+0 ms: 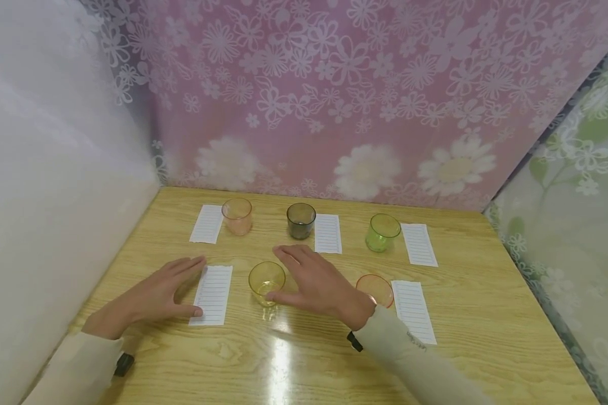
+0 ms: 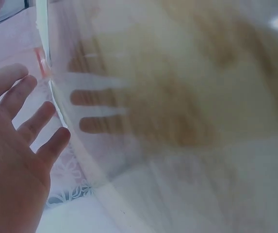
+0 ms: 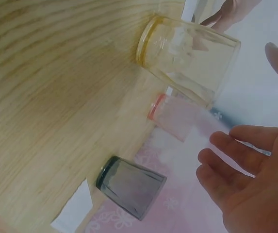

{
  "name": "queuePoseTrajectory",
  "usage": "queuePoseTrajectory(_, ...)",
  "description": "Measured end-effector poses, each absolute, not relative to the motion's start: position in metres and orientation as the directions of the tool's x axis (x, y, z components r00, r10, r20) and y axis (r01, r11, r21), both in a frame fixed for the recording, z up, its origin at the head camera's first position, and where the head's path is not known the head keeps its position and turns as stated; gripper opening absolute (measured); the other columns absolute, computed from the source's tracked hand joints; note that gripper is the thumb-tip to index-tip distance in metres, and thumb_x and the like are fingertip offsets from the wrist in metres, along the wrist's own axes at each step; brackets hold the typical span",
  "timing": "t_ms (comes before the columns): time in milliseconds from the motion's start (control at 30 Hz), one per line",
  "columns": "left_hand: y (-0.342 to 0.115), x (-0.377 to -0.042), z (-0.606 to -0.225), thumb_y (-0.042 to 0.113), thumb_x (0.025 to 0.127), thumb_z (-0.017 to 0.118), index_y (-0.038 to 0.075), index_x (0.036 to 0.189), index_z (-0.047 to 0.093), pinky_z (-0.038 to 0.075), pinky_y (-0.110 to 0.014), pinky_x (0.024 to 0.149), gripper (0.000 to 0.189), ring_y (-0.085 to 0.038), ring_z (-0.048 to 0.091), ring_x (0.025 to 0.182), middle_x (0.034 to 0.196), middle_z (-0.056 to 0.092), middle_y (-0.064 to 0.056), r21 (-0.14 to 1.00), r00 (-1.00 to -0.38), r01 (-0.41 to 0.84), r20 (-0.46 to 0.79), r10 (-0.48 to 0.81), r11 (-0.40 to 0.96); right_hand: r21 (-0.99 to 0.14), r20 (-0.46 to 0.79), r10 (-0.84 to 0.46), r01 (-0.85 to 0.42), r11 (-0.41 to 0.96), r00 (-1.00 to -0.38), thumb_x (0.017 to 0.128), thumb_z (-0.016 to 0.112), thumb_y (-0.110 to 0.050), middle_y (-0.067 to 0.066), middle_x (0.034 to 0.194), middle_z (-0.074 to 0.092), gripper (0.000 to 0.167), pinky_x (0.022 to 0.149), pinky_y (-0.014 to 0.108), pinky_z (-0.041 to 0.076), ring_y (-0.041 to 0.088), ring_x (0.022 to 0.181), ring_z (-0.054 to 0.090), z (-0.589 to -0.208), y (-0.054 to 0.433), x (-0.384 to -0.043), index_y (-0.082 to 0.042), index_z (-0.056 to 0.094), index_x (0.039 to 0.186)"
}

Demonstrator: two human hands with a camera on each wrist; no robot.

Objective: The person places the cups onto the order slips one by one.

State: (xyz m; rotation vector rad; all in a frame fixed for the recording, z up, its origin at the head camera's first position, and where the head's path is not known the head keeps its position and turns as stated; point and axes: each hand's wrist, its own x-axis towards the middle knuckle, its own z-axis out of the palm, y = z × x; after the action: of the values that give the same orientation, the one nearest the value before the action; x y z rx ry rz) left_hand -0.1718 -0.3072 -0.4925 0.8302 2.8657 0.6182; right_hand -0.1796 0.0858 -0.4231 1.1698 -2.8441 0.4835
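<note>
A clear yellow cup (image 1: 262,280) stands upright at the table's front middle. My right hand (image 1: 321,281) is just right of it, fingers spread; its thumb overlaps the cup in the head view. From the right wrist, a gap shows between this hand (image 3: 255,179) and the yellow cup (image 3: 192,60), with nothing held. My left hand (image 1: 157,288) hovers at the left edge of a lined paper strip (image 1: 215,295), thumb and fingers apart. Seen from the left wrist, that hand (image 2: 20,141) is empty beside the glossy tabletop, which mirrors its fingers.
Behind stand a pink cup (image 1: 238,219), a dark grey cup (image 1: 300,224) and a green cup (image 1: 381,235), each beside a paper strip. A red-rimmed cup (image 1: 375,287) is partly hidden by my right wrist, with another strip (image 1: 414,309) beside it. Floral fabric (image 1: 309,101) backs the table.
</note>
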Motion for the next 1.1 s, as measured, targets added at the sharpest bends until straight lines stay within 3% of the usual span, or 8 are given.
queuePoseTrajectory(633,-0.311,-0.166,-0.494,0.071,0.083,0.083,0.004,0.167,0.042,0.034,-0.084,0.115,0.116,-0.054,0.035,0.156,0.176,0.036,-0.019,0.409,-0.832,0.505,-0.004,0.555,0.760,-0.272,0.105,-0.656,-0.656,0.704,-0.747,0.098,0.073,-0.066,0.014,0.162,0.055,0.096,0.125,0.048,0.047,0.032,0.150,0.053,-0.445,0.069,-0.175,-0.004,0.043,0.166)
queuePoseTrajectory(1100,-0.310,-0.165,-0.495,0.069,0.087,0.081,0.004,0.167,0.043,0.032,-0.083,0.116,0.110,-0.057,0.033,0.156,0.174,0.040,-0.017,0.390,-0.821,0.526,0.001,0.571,0.756,-0.282,0.129,-0.630,-0.638,0.717,-0.766,0.099,0.074,-0.064,0.015,0.149,0.065,0.093,0.111,0.047,0.058,0.031,0.138,0.062,-0.453,0.067,-0.174,-0.005,0.045,0.165)
